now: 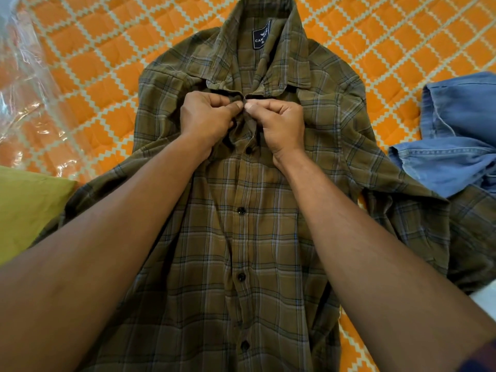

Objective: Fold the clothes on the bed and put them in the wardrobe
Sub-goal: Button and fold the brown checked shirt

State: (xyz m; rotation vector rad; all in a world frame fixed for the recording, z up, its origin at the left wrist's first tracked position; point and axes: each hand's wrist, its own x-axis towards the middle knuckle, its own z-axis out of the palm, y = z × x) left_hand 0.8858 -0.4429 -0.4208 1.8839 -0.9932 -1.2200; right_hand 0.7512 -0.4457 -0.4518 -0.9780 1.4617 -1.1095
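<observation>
An olive-brown plaid shirt [263,232] lies face up on the bed, collar away from me, buttoned down the front with dark buttons. A dark blue label shows inside the collar. My left hand [208,119] and my right hand [281,127] meet just below the collar, each pinching one edge of the shirt's front placket at the top button. The fingertips almost touch. Both sleeves spread out to the sides.
The bed is covered by an orange quilt [107,63] with a pale diamond pattern. Blue denim clothing [456,135] lies bunched at the right, partly on the shirt's sleeve. A yellow-green pillow [26,208] sits at the left, with clear plastic wrapping [24,84] behind it.
</observation>
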